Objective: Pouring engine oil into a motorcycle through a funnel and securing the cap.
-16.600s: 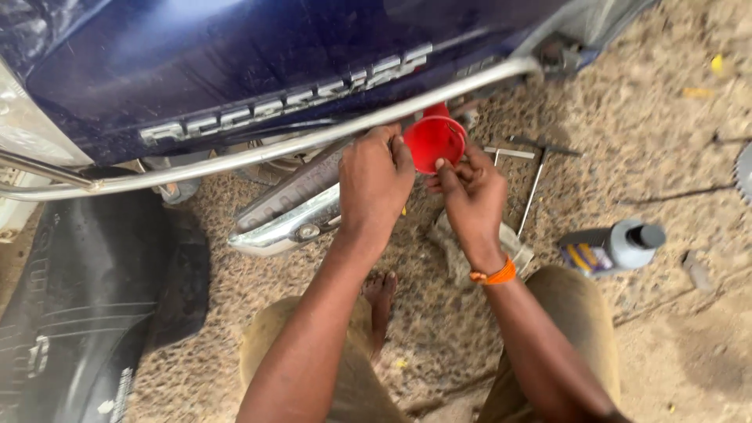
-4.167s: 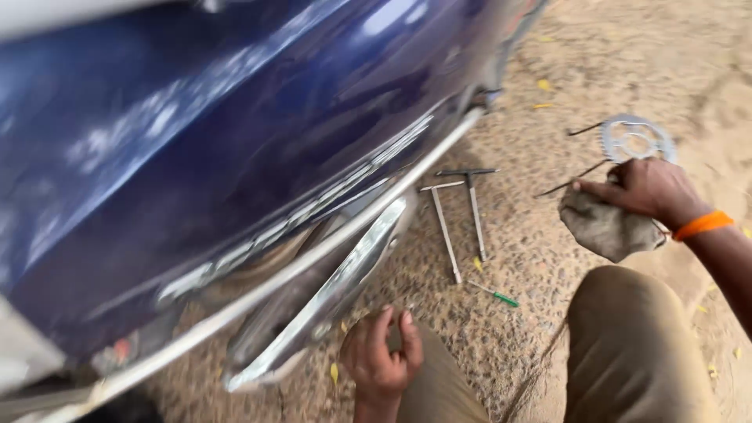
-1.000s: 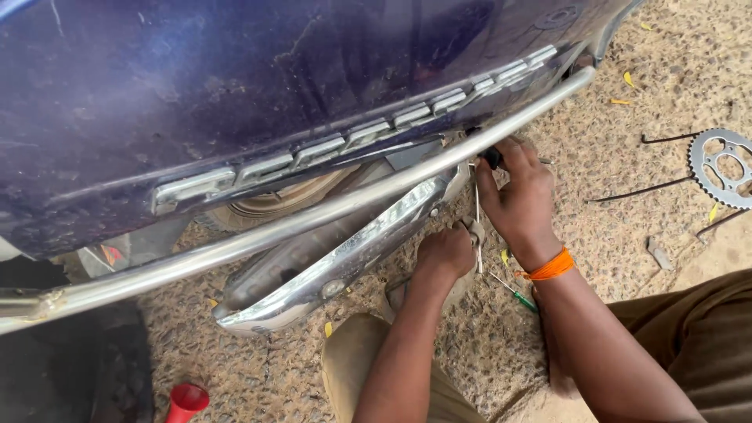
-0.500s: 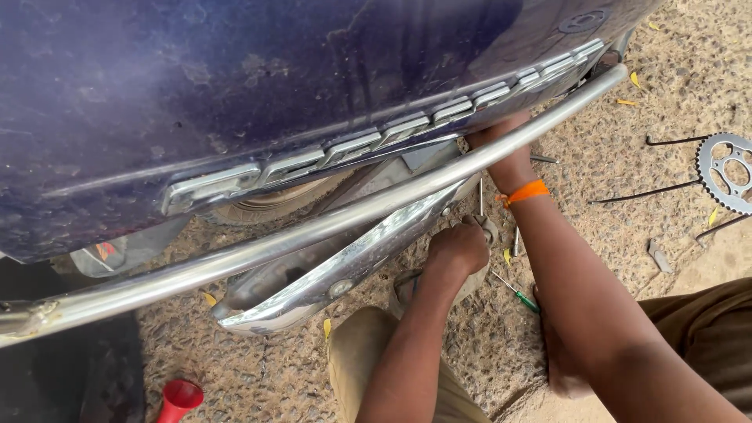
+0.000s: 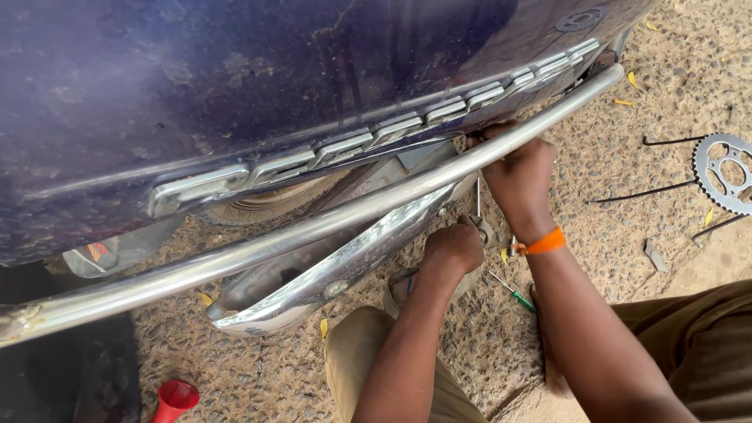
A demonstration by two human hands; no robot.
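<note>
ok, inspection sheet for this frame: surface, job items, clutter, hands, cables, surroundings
Surface: gravelly dirt ground, scattered yellow leaves.
Job items: chrome guard bar; chrome exhaust beneath it; thin metal tool upright between the hands.
Clutter: sprocket, thin rods, green-handled screwdriver, red funnel.
Hands: left hand closed low by the exhaust, contents hidden; right hand reaches under the bar, orange wristband, grip hidden.
Cables: nothing seen.
Surroundings: dark blue body panel with chrome lettering; tyre partly visible behind.
</note>
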